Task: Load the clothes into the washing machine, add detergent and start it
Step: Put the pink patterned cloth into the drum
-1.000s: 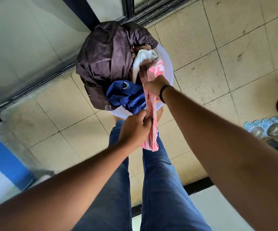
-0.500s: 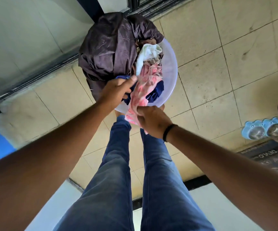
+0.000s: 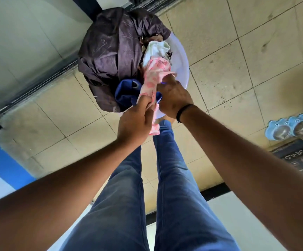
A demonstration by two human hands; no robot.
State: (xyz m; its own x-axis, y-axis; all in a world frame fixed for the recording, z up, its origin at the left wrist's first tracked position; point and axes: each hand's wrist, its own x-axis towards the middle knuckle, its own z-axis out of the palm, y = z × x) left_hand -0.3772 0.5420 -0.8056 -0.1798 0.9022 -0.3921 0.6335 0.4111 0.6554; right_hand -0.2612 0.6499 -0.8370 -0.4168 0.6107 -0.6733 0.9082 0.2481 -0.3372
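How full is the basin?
Heaped. The basin holds a dark garment, white cloth, blue cloth and pink cloth, piled above its rim.

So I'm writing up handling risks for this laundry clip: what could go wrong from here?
1. The pink patterned cloth runs back under the white cloth; pulling it with the left hand may drag that one out onto the floor.
2. The dark purple garment hangs over the rim of the white basin and could slide off.
3. The right hand reaches in among the clothes, so its hold is unclear.
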